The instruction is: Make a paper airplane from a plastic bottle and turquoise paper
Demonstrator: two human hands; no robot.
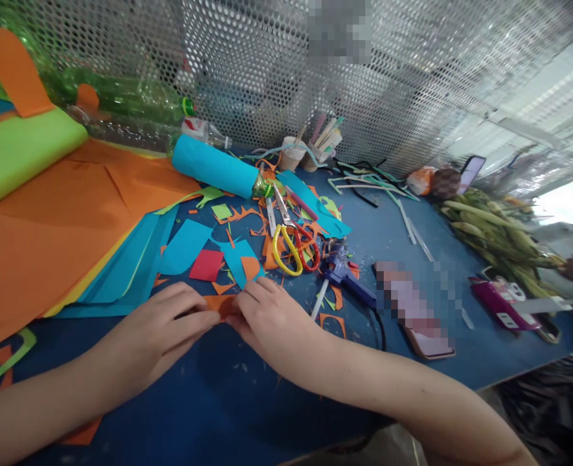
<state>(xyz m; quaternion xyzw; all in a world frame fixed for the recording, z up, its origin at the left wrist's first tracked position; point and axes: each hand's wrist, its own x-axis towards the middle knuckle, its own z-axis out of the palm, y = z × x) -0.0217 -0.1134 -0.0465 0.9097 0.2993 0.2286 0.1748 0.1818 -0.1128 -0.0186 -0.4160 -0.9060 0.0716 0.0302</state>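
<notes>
My left hand [157, 333] and my right hand [271, 320] meet at the middle of a blue table [218, 401]. Both pinch a small piece of orange paper [222, 304] between their fingertips, flat against the table. Most of the piece is hidden under the fingers. Just beyond lie a red paper square [206, 265], teal paper cut-outs [185, 246] and orange scraps. Two pairs of scissors, one with yellow handles [285, 249] and one with red handles [309, 249], lie a little past my right hand.
Large orange sheets [48, 220] and a green roll [14, 152] cover the left. A bottle wrapped in teal paper [215, 168] lies by green plastic bottles [135, 100]. A blue glue gun [347, 275], cups of sticks [310, 152], a phone, corn cobs [500, 236] and a perforated metal screen stand around.
</notes>
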